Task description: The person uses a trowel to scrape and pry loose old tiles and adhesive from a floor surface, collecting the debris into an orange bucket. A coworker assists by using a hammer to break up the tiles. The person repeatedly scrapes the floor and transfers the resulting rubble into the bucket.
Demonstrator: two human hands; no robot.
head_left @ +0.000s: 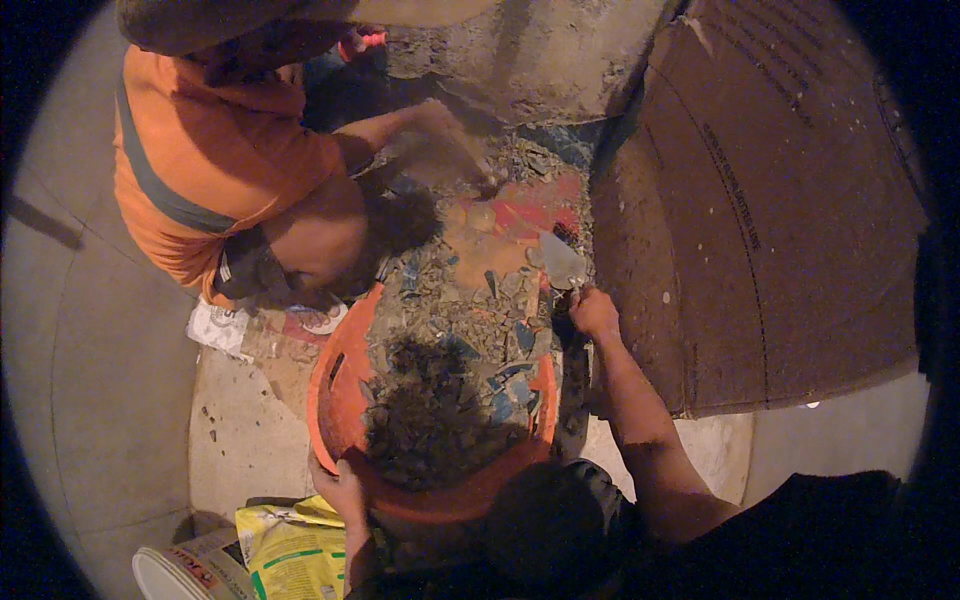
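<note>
My left hand point(343, 490) is closed on the near left rim of an orange tub point(340, 400). Broken tile pieces and dark rubble point(430, 420) fill the tub. To the right of its far side, my right hand point(596, 313) grips the handle of a trowel point(563, 262), its pale pointed blade directed away from me. The blade lies over loose debris point(500, 285) beyond the tub. A reddish patch point(540, 205) shows through that debris.
A co-worker in an orange shirt point(210, 150) crouches at the far left, one blurred arm reaching over the rubble. Large brown cardboard point(760, 220) stands along the right. A yellow bag point(295, 550) and a white bucket point(190, 570) are at the near left. A rough wall point(520, 60) rises behind.
</note>
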